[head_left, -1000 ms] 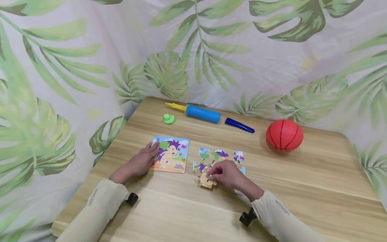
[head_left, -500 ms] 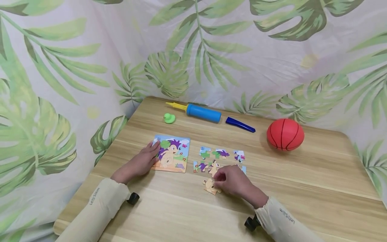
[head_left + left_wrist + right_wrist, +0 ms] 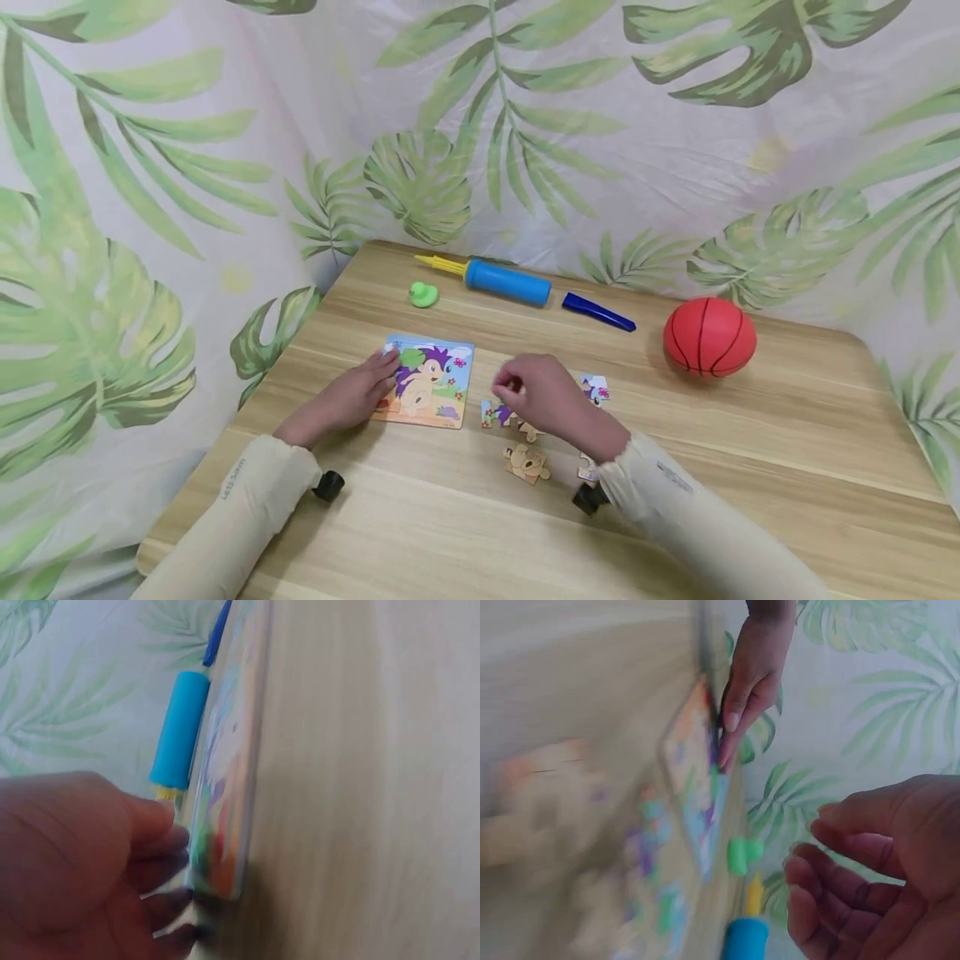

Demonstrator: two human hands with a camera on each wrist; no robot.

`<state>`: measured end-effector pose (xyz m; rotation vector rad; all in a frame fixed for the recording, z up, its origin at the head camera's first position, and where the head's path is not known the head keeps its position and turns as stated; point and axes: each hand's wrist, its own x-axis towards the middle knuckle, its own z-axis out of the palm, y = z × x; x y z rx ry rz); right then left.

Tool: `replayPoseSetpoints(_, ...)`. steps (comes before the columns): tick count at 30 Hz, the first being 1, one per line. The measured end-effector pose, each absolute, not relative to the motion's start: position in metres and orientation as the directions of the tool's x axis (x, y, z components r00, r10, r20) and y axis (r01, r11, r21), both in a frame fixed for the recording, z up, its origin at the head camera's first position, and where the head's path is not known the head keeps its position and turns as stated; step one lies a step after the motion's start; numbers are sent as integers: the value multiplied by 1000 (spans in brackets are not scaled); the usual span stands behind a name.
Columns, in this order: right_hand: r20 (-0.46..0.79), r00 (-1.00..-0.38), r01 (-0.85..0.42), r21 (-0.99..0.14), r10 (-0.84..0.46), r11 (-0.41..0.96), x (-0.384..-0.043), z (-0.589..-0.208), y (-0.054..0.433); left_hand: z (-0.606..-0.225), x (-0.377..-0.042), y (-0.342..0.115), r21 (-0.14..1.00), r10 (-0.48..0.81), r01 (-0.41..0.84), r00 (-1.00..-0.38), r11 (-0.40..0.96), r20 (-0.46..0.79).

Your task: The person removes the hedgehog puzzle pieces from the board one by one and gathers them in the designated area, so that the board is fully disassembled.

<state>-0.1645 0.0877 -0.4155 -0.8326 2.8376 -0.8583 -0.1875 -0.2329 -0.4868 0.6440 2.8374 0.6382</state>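
Observation:
My left hand (image 3: 347, 398) rests with extended fingers on the left edge of a square puzzle board (image 3: 452, 398) printed with a purple-spined hedgehog. In the right wrist view, that board (image 3: 686, 750) appears beyond the loose pieces. Over the upper left pieces hovers my right hand (image 3: 558, 404), hiding some of them. Nothing shows between its loosely bent fingers (image 3: 802, 874) in the right wrist view. A tan puzzle piece (image 3: 527, 462) lies nearest the front. Around the right hand are a blue-edged piece (image 3: 596, 388), a flowered piece (image 3: 487, 413) and a piece by the wrist (image 3: 587, 468).
Along the table's back lie a blue pump (image 3: 508, 282) with a yellow nozzle and a dark blue, handle-like object (image 3: 598, 312). A green toy duck (image 3: 423, 294) sits behind the board. To the right rests a red ball (image 3: 709, 337) with black lines, before a leaf-print cloth (image 3: 570, 150).
My right hand has let go of the tan puzzle piece, leaving it at the front, and has moved away over the back-left pieces. The left hand stays on the board.

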Motion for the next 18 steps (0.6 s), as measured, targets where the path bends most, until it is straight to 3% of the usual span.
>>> replayPoseSetpoints(4, 13, -796, -533, -487, -605, 691, -191, -413, 39, -485, -192, -251, 482, 460, 388, -887, 785, -35)
replayPoseSetpoints(10, -87, -689, -631, -416, -720, 655, -211, -440, -26, -490, -192, -273, 515, 515, 403, -853, 757, -89)
replayPoseSetpoints(18, -113, -692, -667, -279, -713, 691, -209, -469, -62, -498, -187, -275, 580, 535, 397, -841, 711, -81)
